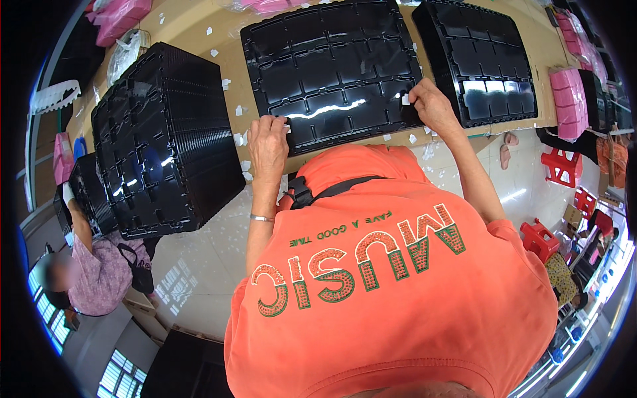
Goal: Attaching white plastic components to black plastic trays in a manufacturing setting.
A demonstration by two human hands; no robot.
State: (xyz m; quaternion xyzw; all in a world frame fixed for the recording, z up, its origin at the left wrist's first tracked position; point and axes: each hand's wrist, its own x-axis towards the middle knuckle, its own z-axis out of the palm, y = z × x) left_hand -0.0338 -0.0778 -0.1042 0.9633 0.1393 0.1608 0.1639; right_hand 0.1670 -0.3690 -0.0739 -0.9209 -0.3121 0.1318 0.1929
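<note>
A glossy black plastic tray (332, 73), moulded into many shallow compartments, lies in front of me. At its near left corner, my left hand (267, 142) is closed, fingertips against the edge. A small white piece (287, 129) shows at those fingertips; the hand partly hides it. By the tray's right edge, my right hand (432, 107) is closed in a pinch on another small white piece (406, 99), like a bit of paper or tape.
A tall stack of black trays (192, 126) stands at left, more black trays (488, 66) at right. White scraps (239, 111) dot the brown tabletop (229, 53). Pink bundles (568, 106) sit at its right end. A co-worker (106, 272) stands at left; red stools (561, 166) are on the floor.
</note>
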